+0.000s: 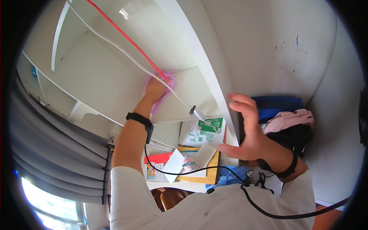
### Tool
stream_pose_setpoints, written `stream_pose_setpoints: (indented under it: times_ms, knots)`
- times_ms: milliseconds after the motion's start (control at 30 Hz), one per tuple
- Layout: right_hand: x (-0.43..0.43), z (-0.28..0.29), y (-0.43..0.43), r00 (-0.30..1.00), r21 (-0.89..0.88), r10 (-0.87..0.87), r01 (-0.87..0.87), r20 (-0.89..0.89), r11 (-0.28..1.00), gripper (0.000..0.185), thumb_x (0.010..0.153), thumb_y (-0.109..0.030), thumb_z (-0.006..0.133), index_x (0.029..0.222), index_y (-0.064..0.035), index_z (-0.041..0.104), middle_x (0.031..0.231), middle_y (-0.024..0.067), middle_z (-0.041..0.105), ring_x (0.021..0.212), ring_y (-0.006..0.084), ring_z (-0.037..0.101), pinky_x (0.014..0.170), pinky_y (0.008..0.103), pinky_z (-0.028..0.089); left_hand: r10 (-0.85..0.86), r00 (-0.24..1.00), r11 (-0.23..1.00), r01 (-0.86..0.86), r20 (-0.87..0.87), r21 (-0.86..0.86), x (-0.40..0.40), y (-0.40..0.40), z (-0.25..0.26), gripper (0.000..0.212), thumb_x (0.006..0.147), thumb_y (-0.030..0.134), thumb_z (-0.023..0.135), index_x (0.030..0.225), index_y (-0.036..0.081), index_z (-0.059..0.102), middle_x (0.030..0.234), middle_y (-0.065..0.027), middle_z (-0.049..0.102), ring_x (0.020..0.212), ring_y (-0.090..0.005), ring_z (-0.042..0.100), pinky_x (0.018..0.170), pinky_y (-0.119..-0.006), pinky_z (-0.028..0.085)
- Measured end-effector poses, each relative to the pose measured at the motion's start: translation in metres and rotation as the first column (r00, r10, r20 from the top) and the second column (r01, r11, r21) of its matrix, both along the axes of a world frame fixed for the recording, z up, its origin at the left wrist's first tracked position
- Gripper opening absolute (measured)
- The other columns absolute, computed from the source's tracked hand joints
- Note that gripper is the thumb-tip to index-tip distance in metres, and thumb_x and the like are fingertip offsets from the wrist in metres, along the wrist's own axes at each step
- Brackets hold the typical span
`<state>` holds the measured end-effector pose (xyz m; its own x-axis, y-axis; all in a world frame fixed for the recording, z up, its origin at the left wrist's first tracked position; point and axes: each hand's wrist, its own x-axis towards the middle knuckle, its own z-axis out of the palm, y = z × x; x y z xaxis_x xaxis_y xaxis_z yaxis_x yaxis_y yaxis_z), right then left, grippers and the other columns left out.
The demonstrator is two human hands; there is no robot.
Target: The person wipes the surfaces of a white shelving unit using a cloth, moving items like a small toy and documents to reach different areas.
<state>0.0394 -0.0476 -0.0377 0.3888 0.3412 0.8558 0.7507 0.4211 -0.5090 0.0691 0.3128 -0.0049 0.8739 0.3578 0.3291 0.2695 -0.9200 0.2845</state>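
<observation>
My left hand (157,88) presses a pinkish-purple cloth (171,78) onto the white shelf board (188,95), deep inside an open shelf compartment. The palm and fingertips are hidden. A red cord (130,41) and a white cable (115,44) cross in front of that hand. The white cable leads down to a white plug or adapter (199,113) that hangs at the shelf's front edge. My right hand (247,129) holds nothing; its thumb and fingers are spread beside the white upright panel (214,72). Both wrists wear black bands.
Below the shelf lies a desk with papers (189,135), a yellow folder (211,175), a pink toy figure (190,163) and a blue cloth (230,176). Bags and clothes (287,120) are piled at right. A black cable (198,170) runs across my front. Grey curtains (57,143) hang at left.
</observation>
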Motion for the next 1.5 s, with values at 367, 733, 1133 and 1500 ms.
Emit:
stream_pose_setpoints:
  times_ms: [367,733,1133,1500]
  knots:
    - [0.015,-0.035,0.047,0.891,0.104,-0.407,0.394,0.199,0.913,0.048,0.065,0.014,0.054,0.102,-0.0168,0.054,0.122,0.0160,0.029,0.117,0.0356,0.035,0.094,0.0420,0.036,-0.573,0.801,0.815,0.535,-0.171,-0.224,0.051,-0.143,0.011,0.033,0.077,0.016,0.057,0.109,0.006,0.055,0.101,-0.0103,0.059,0.092,-0.0182,0.055,0.079,-0.030,0.044]
    - [0.025,-0.053,0.042,0.967,0.059,-0.194,0.187,0.164,0.981,0.041,0.069,0.015,0.050,0.097,-0.0150,0.053,0.127,0.0176,0.025,0.122,0.0349,0.029,0.098,0.0392,0.031,-0.754,0.649,0.508,0.485,-0.096,-0.712,-0.132,-0.116,0.054,0.025,0.063,-0.001,0.051,0.087,-0.002,0.057,0.090,-0.0109,0.060,0.087,-0.0175,0.055,0.079,-0.028,0.041]
    - [0.028,-0.059,0.049,0.943,0.088,-0.253,0.239,0.217,0.967,0.045,0.065,0.014,0.048,0.098,-0.0154,0.054,0.127,0.0182,0.025,0.121,0.0337,0.028,0.097,0.0391,0.031,-0.106,0.990,0.990,0.113,0.093,-0.082,-0.078,-0.014,0.054,0.039,0.075,0.017,0.059,0.109,0.003,0.052,0.101,-0.0138,0.059,0.095,-0.0260,0.056,0.083,-0.033,0.044]
    - [0.033,-0.065,0.051,0.948,0.147,-0.216,0.185,0.233,0.972,0.043,0.063,0.012,0.053,0.091,-0.0195,0.061,0.127,0.0144,0.031,0.120,0.0342,0.028,0.096,0.0400,0.031,-0.208,0.955,0.963,0.162,-0.209,-0.217,-0.010,0.002,0.023,0.042,0.080,0.024,0.055,0.118,0.005,0.051,0.117,-0.0117,0.054,0.109,-0.0245,0.051,0.093,-0.032,0.039]
